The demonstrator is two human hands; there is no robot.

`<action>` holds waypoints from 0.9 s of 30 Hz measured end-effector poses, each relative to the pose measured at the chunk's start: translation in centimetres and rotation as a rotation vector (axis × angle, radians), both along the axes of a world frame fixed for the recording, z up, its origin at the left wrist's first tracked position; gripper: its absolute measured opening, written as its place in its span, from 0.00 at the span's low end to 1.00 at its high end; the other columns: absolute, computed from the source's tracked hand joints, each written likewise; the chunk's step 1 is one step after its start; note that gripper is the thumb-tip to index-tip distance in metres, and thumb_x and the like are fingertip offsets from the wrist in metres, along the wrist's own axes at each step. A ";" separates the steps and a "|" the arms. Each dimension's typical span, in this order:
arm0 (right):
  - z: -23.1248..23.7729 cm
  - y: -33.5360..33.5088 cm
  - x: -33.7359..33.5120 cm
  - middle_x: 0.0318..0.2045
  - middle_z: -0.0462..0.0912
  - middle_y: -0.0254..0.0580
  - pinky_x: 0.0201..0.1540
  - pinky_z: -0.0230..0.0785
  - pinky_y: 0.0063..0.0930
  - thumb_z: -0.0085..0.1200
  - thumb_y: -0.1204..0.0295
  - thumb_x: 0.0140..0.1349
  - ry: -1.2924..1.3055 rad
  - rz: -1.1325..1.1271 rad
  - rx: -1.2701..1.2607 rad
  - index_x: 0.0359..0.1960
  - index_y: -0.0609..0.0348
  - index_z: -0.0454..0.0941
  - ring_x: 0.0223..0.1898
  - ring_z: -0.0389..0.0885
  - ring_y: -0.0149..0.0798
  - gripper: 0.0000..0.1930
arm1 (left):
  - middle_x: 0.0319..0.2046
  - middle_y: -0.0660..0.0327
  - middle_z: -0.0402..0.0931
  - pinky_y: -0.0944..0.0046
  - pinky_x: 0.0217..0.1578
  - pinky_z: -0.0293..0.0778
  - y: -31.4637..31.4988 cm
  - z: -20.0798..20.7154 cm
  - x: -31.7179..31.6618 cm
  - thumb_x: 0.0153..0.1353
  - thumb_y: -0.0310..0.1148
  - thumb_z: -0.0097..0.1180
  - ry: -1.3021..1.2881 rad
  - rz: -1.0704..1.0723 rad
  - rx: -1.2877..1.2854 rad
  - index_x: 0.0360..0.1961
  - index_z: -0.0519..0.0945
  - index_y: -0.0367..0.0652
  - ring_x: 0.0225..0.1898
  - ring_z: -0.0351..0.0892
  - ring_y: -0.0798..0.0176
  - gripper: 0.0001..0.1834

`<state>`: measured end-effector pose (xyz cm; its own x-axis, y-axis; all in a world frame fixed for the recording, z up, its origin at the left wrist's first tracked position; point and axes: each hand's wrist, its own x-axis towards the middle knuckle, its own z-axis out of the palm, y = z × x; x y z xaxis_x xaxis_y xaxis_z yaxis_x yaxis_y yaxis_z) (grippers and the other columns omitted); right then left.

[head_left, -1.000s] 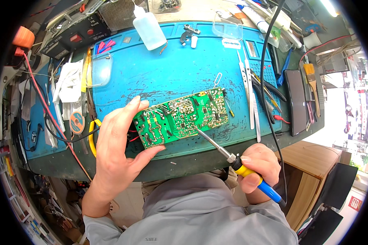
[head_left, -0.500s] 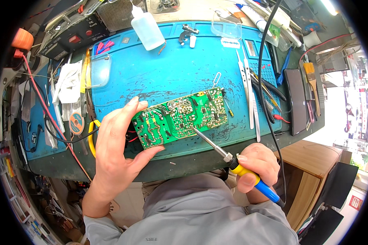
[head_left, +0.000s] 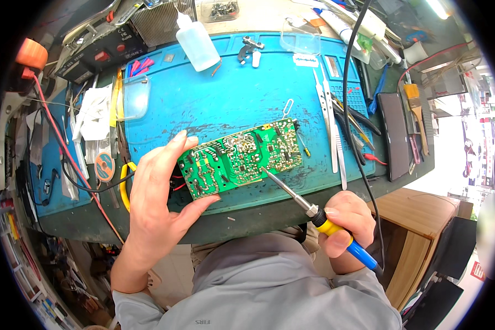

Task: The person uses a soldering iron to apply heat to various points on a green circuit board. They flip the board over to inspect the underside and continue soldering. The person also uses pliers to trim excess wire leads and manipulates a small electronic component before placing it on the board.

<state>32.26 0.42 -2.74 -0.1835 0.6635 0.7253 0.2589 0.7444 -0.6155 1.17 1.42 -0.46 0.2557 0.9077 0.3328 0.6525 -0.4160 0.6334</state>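
Note:
A green circuit board (head_left: 220, 168), solder side up, is tilted over the near part of the blue work mat (head_left: 170, 99). My left hand (head_left: 162, 184) grips its left end, fingers at the far edge and thumb at the near edge. Closed around the yellow and blue handle of a soldering iron (head_left: 330, 226) is my right hand (head_left: 349, 223). The iron's metal tip reaches the board right of its middle, by the near edge; whether it touches cannot be made out. Black and red wires show under the board's left end.
A white squeeze bottle (head_left: 197, 43) stands at the back. Tweezers (head_left: 325, 118), pliers (head_left: 363, 122) and a dark phone (head_left: 394, 135) lie to the right. The iron's black cable (head_left: 344, 82) crosses the mat's right side. At left are a clear tray (head_left: 136, 98) and a solder reel (head_left: 104, 166).
The iron's tip has shifted slightly right along the board, my right hand moving little. My left hand holds the board much as before.

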 end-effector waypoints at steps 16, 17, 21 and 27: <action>22.8 15.0 1.5 0.34 0.87 0.35 0.33 0.72 0.20 0.68 0.70 0.69 0.045 -0.307 0.224 0.50 0.63 0.86 0.28 0.79 0.23 0.13 | 0.55 0.53 0.82 0.52 0.55 0.76 -0.1 0.0 -0.2 0.51 0.34 0.80 -0.047 -0.041 0.049 0.74 0.67 0.36 0.54 0.81 0.49 0.51; 25.0 17.0 0.7 0.33 0.87 0.33 0.36 0.72 0.20 0.69 0.71 0.68 -0.066 -0.373 0.267 0.51 0.61 0.86 0.29 0.79 0.22 0.13 | 0.54 0.54 0.82 0.52 0.52 0.77 -0.2 0.3 -0.2 0.50 0.36 0.80 -0.028 -0.048 0.076 0.73 0.67 0.35 0.53 0.80 0.49 0.51; 28.7 27.7 -0.5 0.31 0.86 0.31 0.26 0.68 0.19 0.71 0.67 0.65 -0.173 -0.152 0.479 0.45 0.60 0.89 0.26 0.78 0.23 0.12 | 0.57 0.53 0.81 0.50 0.59 0.73 -0.3 1.2 0.1 0.49 0.39 0.81 0.009 -0.114 0.038 0.75 0.66 0.37 0.58 0.77 0.46 0.54; 28.7 33.5 -4.2 0.25 0.86 0.34 0.37 0.79 0.30 0.72 0.69 0.62 -0.143 -0.258 0.335 0.40 0.62 0.89 0.32 0.83 0.30 0.10 | 0.55 0.53 0.80 0.49 0.55 0.74 -1.8 1.8 -1.9 0.52 0.51 0.79 0.069 -0.002 0.306 0.69 0.74 0.35 0.55 0.78 0.48 0.48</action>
